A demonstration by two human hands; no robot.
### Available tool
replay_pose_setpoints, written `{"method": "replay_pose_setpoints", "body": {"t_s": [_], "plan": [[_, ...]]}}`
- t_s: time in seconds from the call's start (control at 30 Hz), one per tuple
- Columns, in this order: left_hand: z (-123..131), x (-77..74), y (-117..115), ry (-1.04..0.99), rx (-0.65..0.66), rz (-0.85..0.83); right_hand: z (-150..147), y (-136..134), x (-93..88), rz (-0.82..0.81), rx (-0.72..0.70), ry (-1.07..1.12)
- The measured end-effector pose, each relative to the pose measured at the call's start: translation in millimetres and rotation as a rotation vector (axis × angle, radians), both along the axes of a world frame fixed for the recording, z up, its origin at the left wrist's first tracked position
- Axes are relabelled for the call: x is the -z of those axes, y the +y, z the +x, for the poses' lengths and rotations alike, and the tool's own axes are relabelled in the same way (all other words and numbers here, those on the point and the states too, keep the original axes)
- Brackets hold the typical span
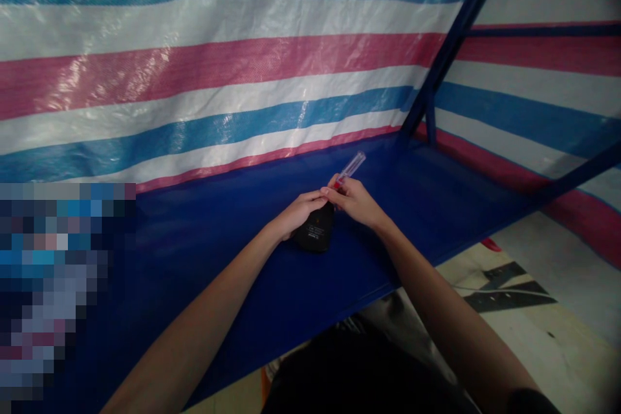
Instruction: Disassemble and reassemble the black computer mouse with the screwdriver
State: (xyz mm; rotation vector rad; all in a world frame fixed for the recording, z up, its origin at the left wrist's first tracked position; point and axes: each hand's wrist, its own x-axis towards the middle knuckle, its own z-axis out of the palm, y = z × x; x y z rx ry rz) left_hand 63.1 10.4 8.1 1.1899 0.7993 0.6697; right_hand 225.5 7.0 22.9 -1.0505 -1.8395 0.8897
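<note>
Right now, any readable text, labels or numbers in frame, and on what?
None readable.
The black device: pale print and a red mark on its face, too small and blurred to read.
The screwdriver in the right hand: no print visible.
The left hand holds the device.
The striped tarp: none.

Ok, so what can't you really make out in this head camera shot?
- Head view: the tip of the clear-handled screwdriver is hidden by the right hand holding it.
- Head view: the label on the small black rounded device is too small to read, and the left hand covers its far end.
- Head view, lower left of the blue table: a pixelated block hides whatever lies there.
</note>
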Motion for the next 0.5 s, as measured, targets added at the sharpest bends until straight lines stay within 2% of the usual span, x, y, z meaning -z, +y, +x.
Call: {"method": "replay_pose_setpoints", "body": {"t_s": [0.13, 0.23, 0.37, 0.5], "plan": [[2.5, -0.6, -0.6, 0.006, -0.047, 0.008, -2.0, 12.8, -7.4, 0.071, 0.037, -0.183], [4.4, -1.0, -1.7, 0.020, -0.057, 0.027, -6.7, 21.5, -9.6, 0.146, 0.035, -0.235], [5.4, -1.8, -2.8, 0.033, -0.079, 0.047, -8.5, 20.1, -6.7, 0.135, 0.051, -0.145], [4.4, -1.9, -1.5, 0.045, -0.049, 0.070, -3.1, 10.8, -7.9, -0.016, -0.036, 0.042]]}}
